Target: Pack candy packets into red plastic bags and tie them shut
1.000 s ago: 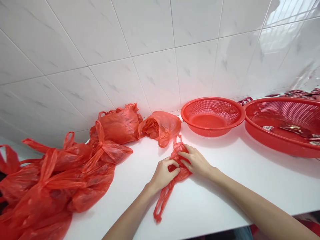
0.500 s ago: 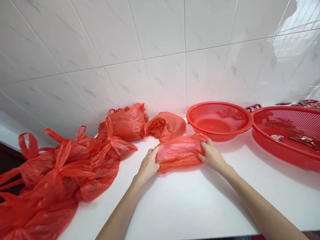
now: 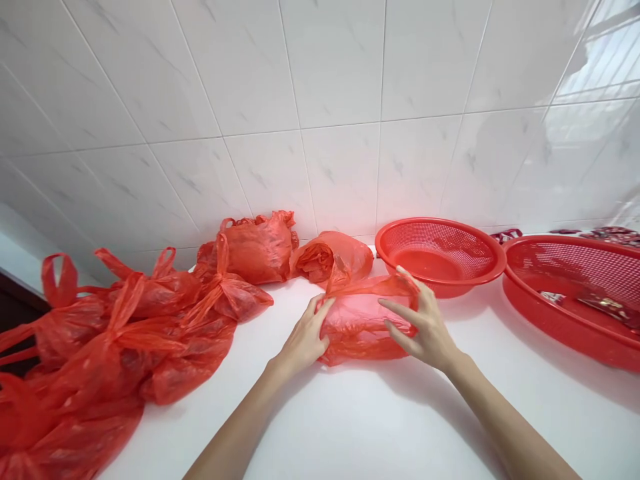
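Note:
A translucent red plastic bag (image 3: 367, 327) lies on the white table in front of me, wrapped around something pale that shows pink through the film. What that content is, I cannot tell. My left hand (image 3: 303, 337) grips the left end of the bag, its fingers above and its thumb lower down. At the right end, my right hand (image 3: 427, 323) has its fingers spread over the film, touching it, with one finger raised at the upper edge. A crumpled red bag (image 3: 350, 257) rests just behind.
Several knotted red bags (image 3: 115, 347) pile up along the left side. A fuller red bag (image 3: 263, 250) stands against the tiled wall (image 3: 340, 160). To the right are a round red plastic basket (image 3: 440, 283) and a larger red basket (image 3: 560, 320) with shiny packets inside.
My right hand has loosened from the bag's right end and spread its fingers. The upper film has lifted a little. My left hand stays at the left end.

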`<state>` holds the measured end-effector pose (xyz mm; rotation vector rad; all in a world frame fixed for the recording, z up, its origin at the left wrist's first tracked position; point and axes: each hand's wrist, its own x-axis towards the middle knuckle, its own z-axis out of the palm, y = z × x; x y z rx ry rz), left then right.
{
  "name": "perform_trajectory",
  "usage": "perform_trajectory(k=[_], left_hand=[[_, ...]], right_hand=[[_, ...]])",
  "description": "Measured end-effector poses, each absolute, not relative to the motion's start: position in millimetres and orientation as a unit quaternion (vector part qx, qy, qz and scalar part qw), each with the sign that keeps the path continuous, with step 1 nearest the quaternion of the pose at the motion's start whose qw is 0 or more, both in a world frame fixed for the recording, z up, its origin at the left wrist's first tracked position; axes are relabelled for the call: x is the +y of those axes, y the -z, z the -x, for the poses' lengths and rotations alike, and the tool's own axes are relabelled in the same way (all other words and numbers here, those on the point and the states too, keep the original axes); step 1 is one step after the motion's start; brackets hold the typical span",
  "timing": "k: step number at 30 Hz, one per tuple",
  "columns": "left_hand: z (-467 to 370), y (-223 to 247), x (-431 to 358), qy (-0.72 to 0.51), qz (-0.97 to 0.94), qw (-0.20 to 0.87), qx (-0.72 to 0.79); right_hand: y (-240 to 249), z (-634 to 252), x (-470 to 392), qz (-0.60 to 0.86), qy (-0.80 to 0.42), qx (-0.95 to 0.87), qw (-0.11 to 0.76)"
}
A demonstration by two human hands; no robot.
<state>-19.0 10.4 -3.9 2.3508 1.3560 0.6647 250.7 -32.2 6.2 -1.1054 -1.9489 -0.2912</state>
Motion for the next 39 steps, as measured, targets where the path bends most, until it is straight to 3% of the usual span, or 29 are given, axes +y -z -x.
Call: perform_trajectory(k=[6,10,15,21,32,36,39], left_hand=[[5.6,5.1,2.4,-0.281,-0.838,0.029,0.466],[-9.9,1.1,-7.5,-0.212,-0.885,0.064,0.409],[-10.4,-4.4,-9.1,-0.1,-0.856,0.101,0.496],[0.8,-5.0,-9.7,-0.103,-0.848,0.122,0.505],[6.1,6.7,1.1,-0.188,-0.848,0.098,0.487],[2.8,9.0,1.2,-0.245,-0.85,0.096,0.456],[0.8,10.8,0.7,-0.305,-0.842,0.087,0.436]], right_hand=[[13.3,-241.0,-24.7,0.57,0.013,-0.804,0.168],[13.0,-233.6,-25.8,0.601,-0.009,-0.791,0.114],[9.8,-238.9,-20.4,0.7,-0.022,-0.708,0.088],[14.2,-253.5,-15.1,0.754,-0.044,-0.628,0.185],[-21.7,-299.5,-17.5,0.623,-0.239,-0.592,0.451],[-22.9,-334.7,-53.1,0.504,-0.43,-0.383,0.643],[-5.2,-376.1,-88.5,0.496,-0.419,-0.184,0.737]])
